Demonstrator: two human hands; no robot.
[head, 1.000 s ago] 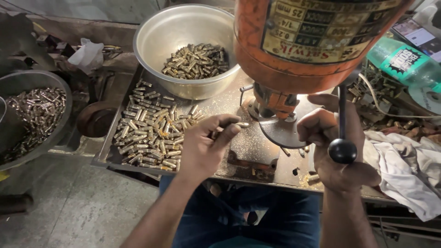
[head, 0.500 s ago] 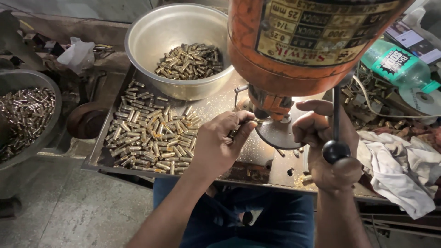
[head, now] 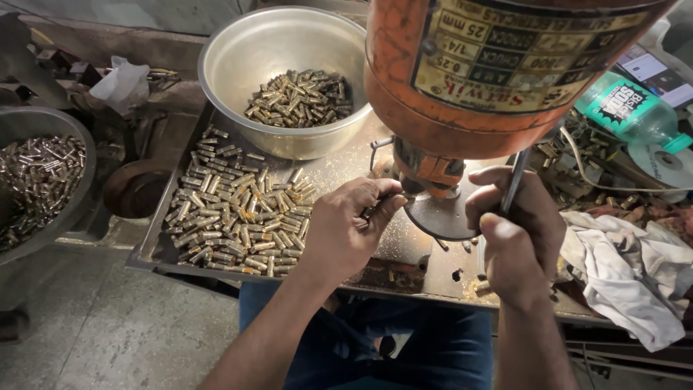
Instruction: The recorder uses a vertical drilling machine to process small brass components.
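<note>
left hand beside tray (brass pieces inside).

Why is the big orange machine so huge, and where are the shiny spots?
Head view: the orange drill head sits closest to the camera, so it looms large and slightly soft; glare shines off the steel bowl rim; the left hand is sharp; shadow darkens the corners.

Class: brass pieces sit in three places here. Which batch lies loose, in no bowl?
The pieces spread on the flat tray, just beside the left hand. The other two batches sit inside round metal bowls, behind and far left.
</note>
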